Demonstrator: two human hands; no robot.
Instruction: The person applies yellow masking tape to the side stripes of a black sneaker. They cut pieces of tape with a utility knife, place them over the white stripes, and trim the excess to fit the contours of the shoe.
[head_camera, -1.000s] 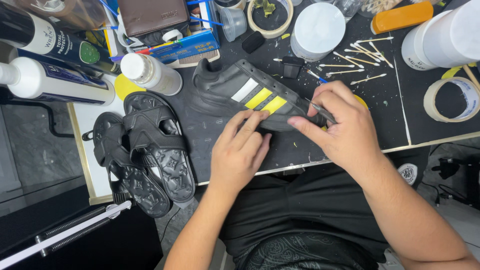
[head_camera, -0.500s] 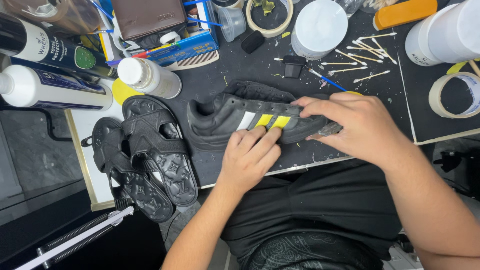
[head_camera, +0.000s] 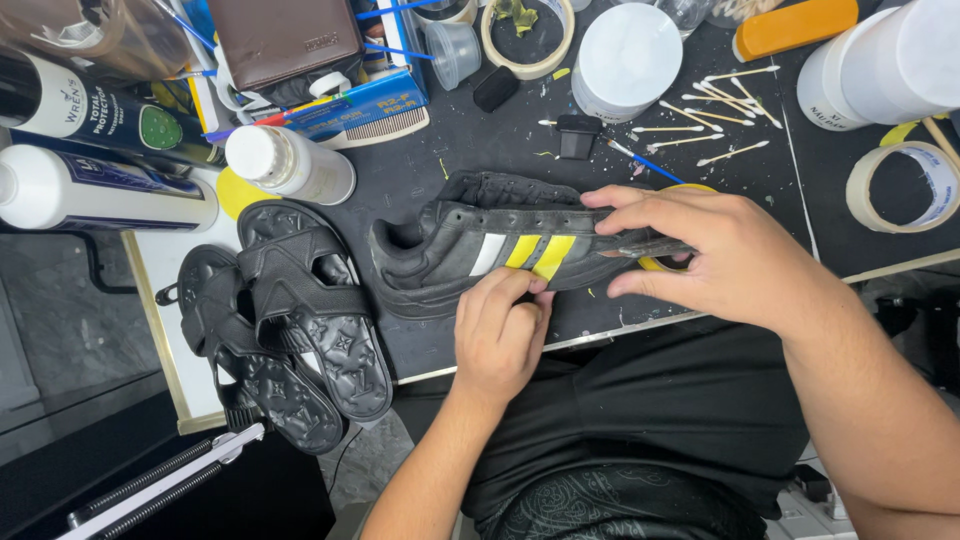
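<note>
A black sneaker (head_camera: 450, 250) with one white and two yellow side stripes lies on its side on the dark work table (head_camera: 430, 170), toe pointing right. My right hand (head_camera: 730, 260) wraps over the toe and holds it, and a thin tool seems to be tucked between its fingers. My left hand (head_camera: 500, 335) comes up from below with curled fingers. Its thumb and fingertips pinch the sneaker's lower edge just under the yellow stripes.
A pair of black sandals (head_camera: 290, 320) lies at the left table edge. White bottles (head_camera: 100, 190) and a small white bottle (head_camera: 285, 165) stand left. Cotton swabs (head_camera: 710, 110), a white jar (head_camera: 625, 60), a white tub (head_camera: 880, 60) and tape rolls (head_camera: 900, 190) sit behind and right.
The sneaker has been turned and laid flatter with its toe to the right. My right hand slid over the toe. My left hand moved up to the striped side.
</note>
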